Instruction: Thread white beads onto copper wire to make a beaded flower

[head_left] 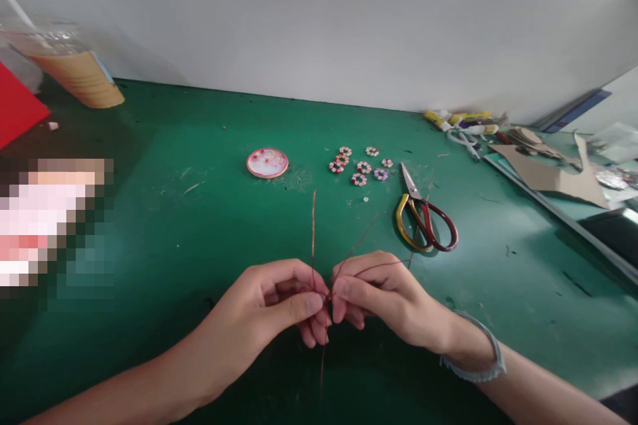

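Near the front of the green table, my left hand (286,302) and my right hand (381,295) meet with their fingertips almost touching. Thin reddish-brown cord (314,232) is pinched between thumb and fingers of each hand. Its loose ends stick out upward, to the right and downward. Where the strands cross, the fingers hide most of the spot, so any small piece held there cannot be made out. Beyond my hands lie several small rings of beads (363,167) and a round dish (268,163) with pink and white contents. Scissors (421,212) with red and yellow handles rest beyond my right hand.
A plastic cup with a cardboard sleeve (82,76) stands at the back left, beside a red object (17,106). Glue sticks (438,120), white-handled scissors (463,139) and cut cardboard (553,169) lie at the right. A pale wall (249,20) closes off the back.
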The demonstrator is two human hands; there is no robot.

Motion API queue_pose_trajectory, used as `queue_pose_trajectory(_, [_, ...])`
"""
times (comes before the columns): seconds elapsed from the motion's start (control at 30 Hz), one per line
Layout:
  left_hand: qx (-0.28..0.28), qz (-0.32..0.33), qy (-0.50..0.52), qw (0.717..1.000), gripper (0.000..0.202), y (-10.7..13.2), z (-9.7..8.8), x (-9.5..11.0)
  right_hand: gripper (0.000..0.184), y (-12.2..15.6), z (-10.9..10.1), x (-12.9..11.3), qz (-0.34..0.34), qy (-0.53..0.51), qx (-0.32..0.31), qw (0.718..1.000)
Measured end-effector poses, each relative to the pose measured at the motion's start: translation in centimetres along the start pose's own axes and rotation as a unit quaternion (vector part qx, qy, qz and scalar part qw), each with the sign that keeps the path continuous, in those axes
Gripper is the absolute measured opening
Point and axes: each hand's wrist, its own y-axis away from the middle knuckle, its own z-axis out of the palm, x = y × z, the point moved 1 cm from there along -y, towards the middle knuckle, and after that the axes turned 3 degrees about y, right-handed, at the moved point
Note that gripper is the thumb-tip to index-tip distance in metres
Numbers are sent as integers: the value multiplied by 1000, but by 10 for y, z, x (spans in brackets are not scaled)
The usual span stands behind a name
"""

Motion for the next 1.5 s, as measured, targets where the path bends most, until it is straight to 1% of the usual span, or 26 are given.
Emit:
queue_pose_trajectory(0.13, [-18, -6, 17, 1000, 9, 1, -2, -2, 37, 0, 1, 2, 12, -55, 18, 998])
queue_pose_trajectory(0.27, [-42, -23, 37, 998, 8, 1, -2, -2, 35, -1, -1, 6, 29, -129, 2, 991])
queue_pose_trajectory(0.43, [-55, -63, 31, 996, 14, 3, -2, -1, 30, -2, -2, 10, 81, -204, -10, 976])
queue_pose_trajectory(0.6, [-73, -81, 2, 994, 14, 3, -2, -2, 35, -6, -2, 9, 118, -225, -5, 967])
queue_pose_trajectory(0.73, [-54, -68, -6, 996, 11, 0, -2, 0, 38, -7, -8, 6, 147, -227, -3, 963])
queue_pose_trajectory(0.83, [-15, -40, -11, 999, 9, -1, -1, 2, 44, -5, -12, 2, 144, -189, 7, 971])
queue_pose_trajectory(0.9, [15, -16, -9, 1000, 9, -1, -1, 2, 46, -3, -10, -2, 140, -114, -5, 984])
queue_pose_trajectory(1.0, [35, -12, -13, 999, 12, -1, 0, 1, 37, -1, -1, -8, 125, 31, -54, 990])
queue_pose_trajectory(1.07, [36, -27, -26, 999, 15, -1, 0, 1, 30, -1, 6, -11, 103, 80, -80, 988])
queue_pose_trajectory(1.13, [36, -35, -37, 998, 15, 0, 1, 1, 29, -2, 11, -12, 84, 88, -90, 988])
queue_pose_trajectory(1.23, [35, -38, -46, 998, 15, 0, 2, 2, 29, -2, 14, -9, 69, 101, -87, 989])
queue_pose_trajectory(1.37, [41, -32, -49, 997, 15, 1, 4, 3, 27, -1, 13, -6, 35, 126, -66, 989])
queue_pose_trajectory(1.43, [40, -31, -49, 998, 15, 2, 4, 2, 27, -1, 13, -5, 27, 130, -60, 989])
queue_pose_trajectory(1.5, [38, -28, -50, 998, 15, 2, 4, 1, 27, -1, 11, -4, 31, 128, -72, 989])
